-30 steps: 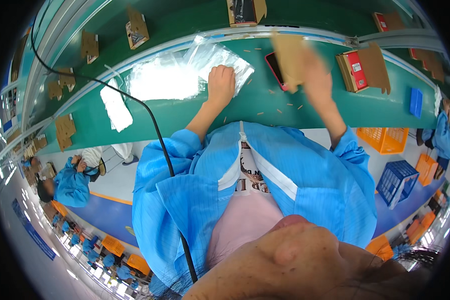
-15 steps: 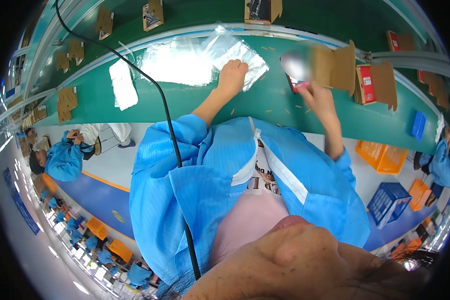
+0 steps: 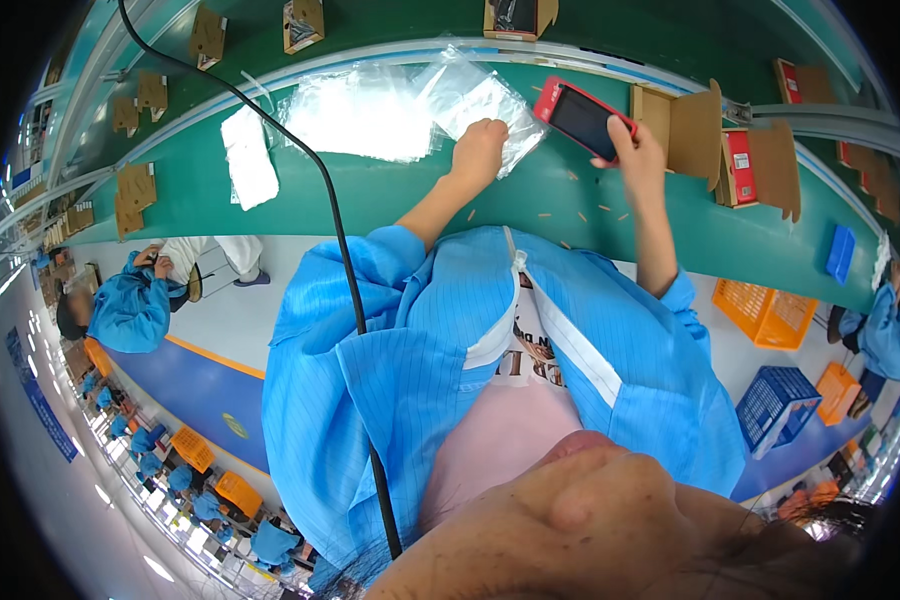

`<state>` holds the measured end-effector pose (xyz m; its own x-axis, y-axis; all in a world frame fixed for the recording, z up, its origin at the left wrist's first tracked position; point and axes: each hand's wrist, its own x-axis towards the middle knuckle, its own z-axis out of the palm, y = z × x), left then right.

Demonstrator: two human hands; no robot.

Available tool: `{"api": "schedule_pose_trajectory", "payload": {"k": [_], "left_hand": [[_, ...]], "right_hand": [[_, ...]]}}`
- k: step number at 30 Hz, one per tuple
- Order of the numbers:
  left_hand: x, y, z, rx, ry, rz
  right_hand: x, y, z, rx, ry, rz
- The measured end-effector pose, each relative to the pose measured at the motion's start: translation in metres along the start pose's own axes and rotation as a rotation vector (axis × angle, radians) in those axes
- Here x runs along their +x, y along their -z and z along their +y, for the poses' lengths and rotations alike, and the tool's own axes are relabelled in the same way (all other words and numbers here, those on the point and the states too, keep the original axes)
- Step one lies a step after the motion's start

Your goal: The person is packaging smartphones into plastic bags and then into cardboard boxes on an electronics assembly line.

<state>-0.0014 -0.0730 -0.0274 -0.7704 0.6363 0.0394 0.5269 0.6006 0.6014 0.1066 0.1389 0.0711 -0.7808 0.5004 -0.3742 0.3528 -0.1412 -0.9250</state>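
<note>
Two bare hands work above the green bench [image 3: 370,205], and one red handheld device [image 3: 580,118] with a dark screen sits between them, gripped by the right hand [image 3: 642,165]. With 12 o'clock pointing away from the person, its long axis runs from 10 o'clock to 4 o'clock; the right fingers grasp the 4 o'clock end, leaving the 10 o'clock end free. That free end points toward the clear plastic bag [image 3: 470,95] and lies just beside its edge; I cannot tell whether they touch. From the left hand [image 3: 481,152], the device lies between 2 and 3 o'clock, the bag mostly at 12. The left fingers curl down onto the film; whether they pinch it, I cannot tell. An open cardboard box [image 3: 695,135] stands at 2 o'clock from the right hand, flap raised.
</note>
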Motion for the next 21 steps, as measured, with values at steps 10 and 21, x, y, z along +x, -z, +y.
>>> {"api": "schedule_pose_trajectory", "payload": {"k": [10, 21], "left_hand": [[0.019, 0.002, -0.009, -0.282, 0.307, 0.086], [0.017, 0.063, 0.040, 0.131, -0.427, 0.200]], "right_hand": [[-0.048, -0.045, 0.086, -0.692, 0.555, 0.109], [-0.032, -0.053, 0.041, 0.365, -0.211, -0.289]]}}
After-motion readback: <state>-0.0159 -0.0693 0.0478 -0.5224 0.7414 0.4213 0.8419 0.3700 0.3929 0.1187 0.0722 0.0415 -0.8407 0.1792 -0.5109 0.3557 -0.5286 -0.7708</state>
